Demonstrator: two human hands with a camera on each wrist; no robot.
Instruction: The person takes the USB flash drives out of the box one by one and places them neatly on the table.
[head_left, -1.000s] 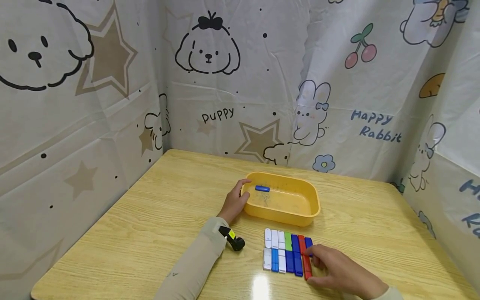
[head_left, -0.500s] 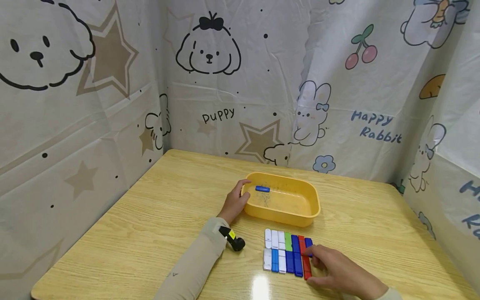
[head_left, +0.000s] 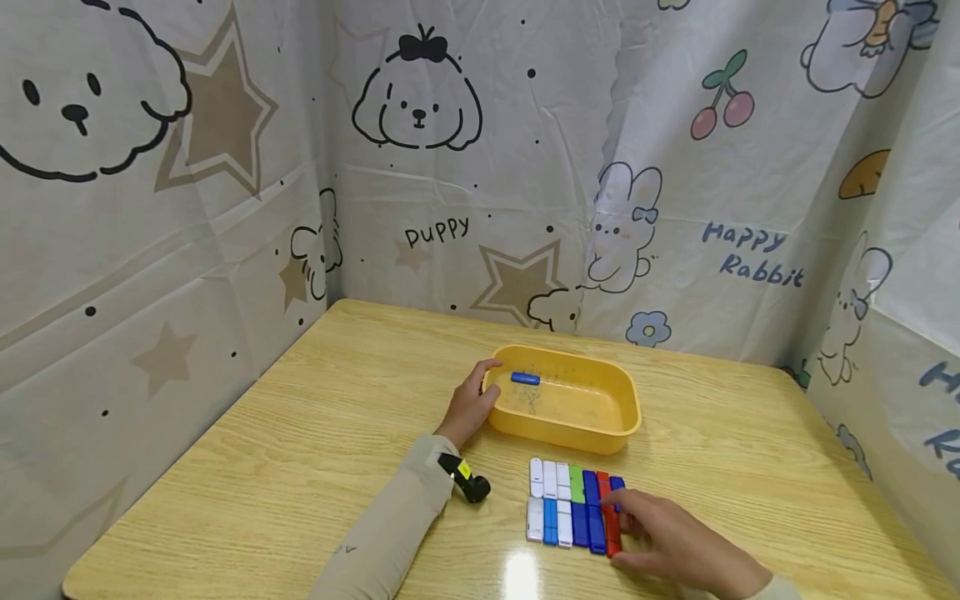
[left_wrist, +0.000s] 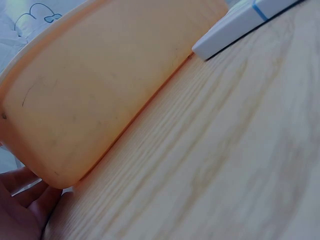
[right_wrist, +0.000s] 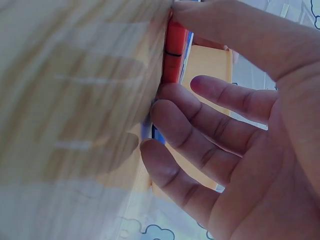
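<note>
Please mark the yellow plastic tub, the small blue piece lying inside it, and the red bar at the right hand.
yellow plastic tub [head_left: 570, 433], head view, its near outer wall.
small blue piece [head_left: 525, 378], head view, its middle, inside the tub.
red bar [head_left: 609, 521], head view, the visible strip beside the right hand's fingers.
</note>
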